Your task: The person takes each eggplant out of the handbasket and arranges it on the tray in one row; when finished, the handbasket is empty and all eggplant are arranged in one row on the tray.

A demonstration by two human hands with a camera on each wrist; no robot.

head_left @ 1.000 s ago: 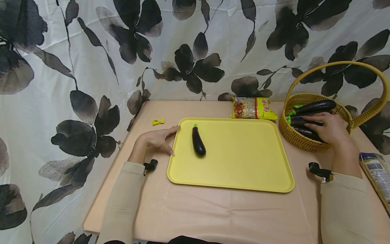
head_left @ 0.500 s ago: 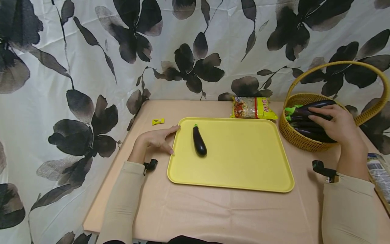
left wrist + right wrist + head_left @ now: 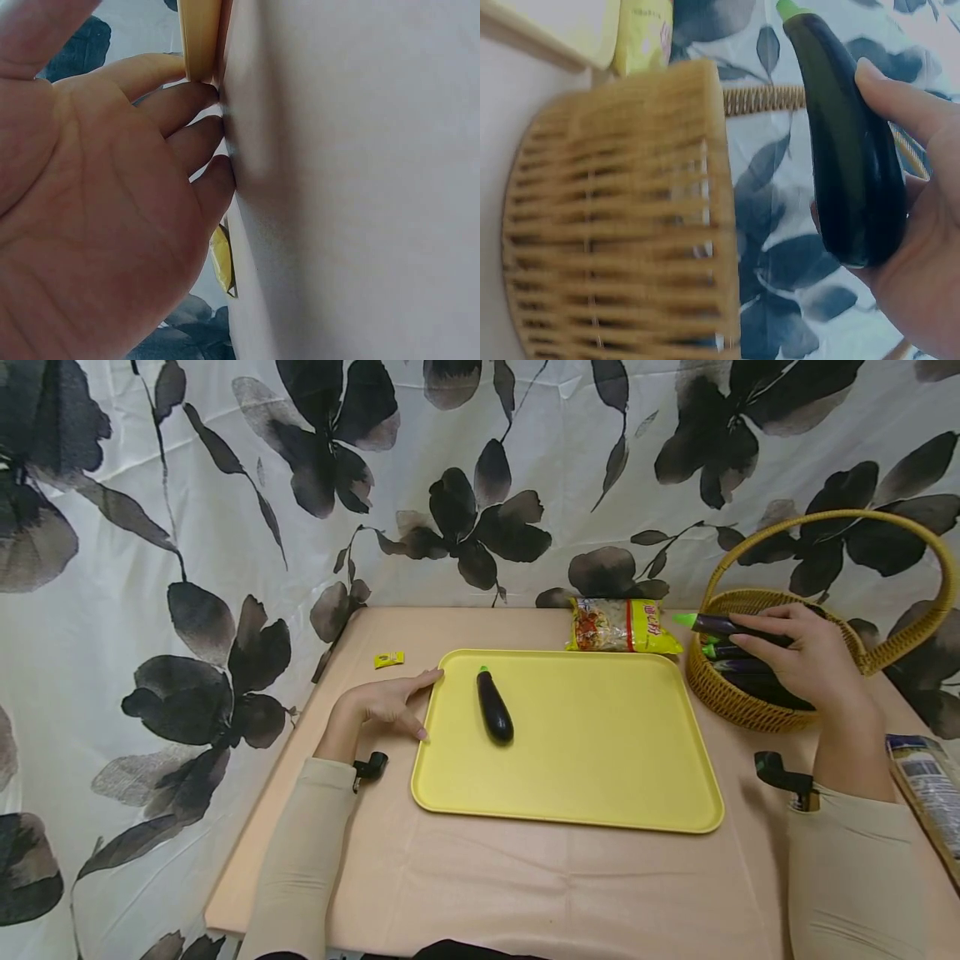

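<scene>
My right hand (image 3: 813, 656) grips an eggplant (image 3: 716, 625) over the wicker basket (image 3: 750, 714), the green stem pointing left past the rim. In the right wrist view this eggplant (image 3: 847, 142) is raised clear of the basket's side (image 3: 630, 217), between thumb and fingers. Several other eggplants (image 3: 753, 681) lie in the basket, partly hidden by the hand. One more eggplant (image 3: 495, 708) lies on the left part of the yellow tray (image 3: 600, 752). My left hand (image 3: 382, 702) touches the tray's left edge with thumb and fingers spread; its lower fingers meet the tabletop in the left wrist view.
Behind the tray lies a yellow noodle packet (image 3: 626, 627). A small yellow wrapped piece (image 3: 389, 658) sits beyond the left hand. A blue-and-brown package (image 3: 926, 785) lies at the right edge. The basket's tall handle (image 3: 847, 515) arches over it. Floral cloth (image 3: 420, 443) hangs behind the table.
My right hand has taken an eggplant from the basket's pile and brought it up and left. On the tray, the eggplant has shifted slightly right. The left hand stays in place.
</scene>
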